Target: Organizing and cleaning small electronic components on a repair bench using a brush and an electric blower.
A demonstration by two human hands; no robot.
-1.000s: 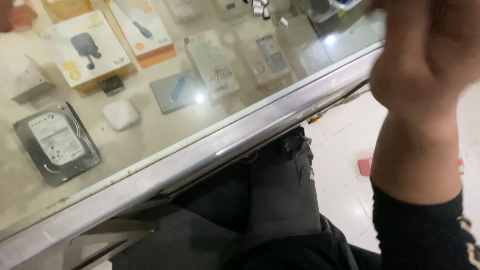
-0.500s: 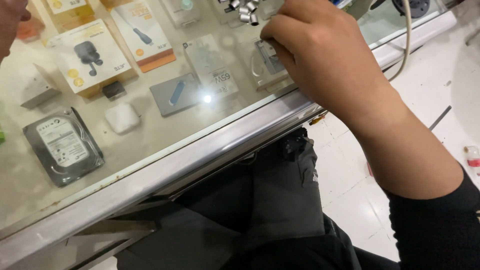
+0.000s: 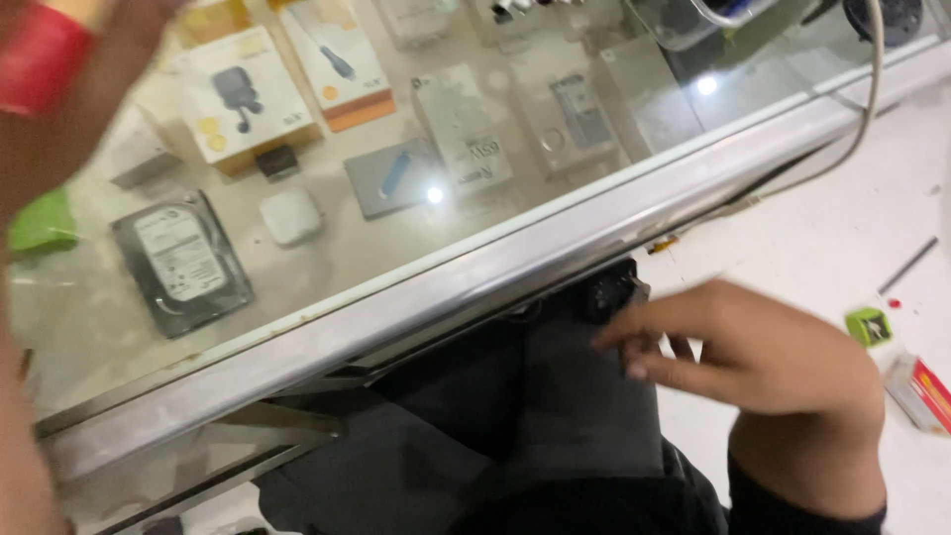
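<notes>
My right hand hangs low at the right, over my dark trousers. Its fingers are loosely apart and point left, and it holds nothing. The fingertips are close to a small black item just under the counter's metal edge. My left hand is raised at the top left, blurred, over the glass counter top. It seems to be wrapped around a red object with a pale top. My left forearm runs down the frame's left side.
Under the glass lie a hard drive, a white earbud case, a green item and several boxed accessories. A white cable crosses the counter's right end. A small green thing and a red-and-white box lie on the white floor.
My right hand has come down from the glass top to my lap below the counter edge. My left hand has come further into view at the top left with a red object.
</notes>
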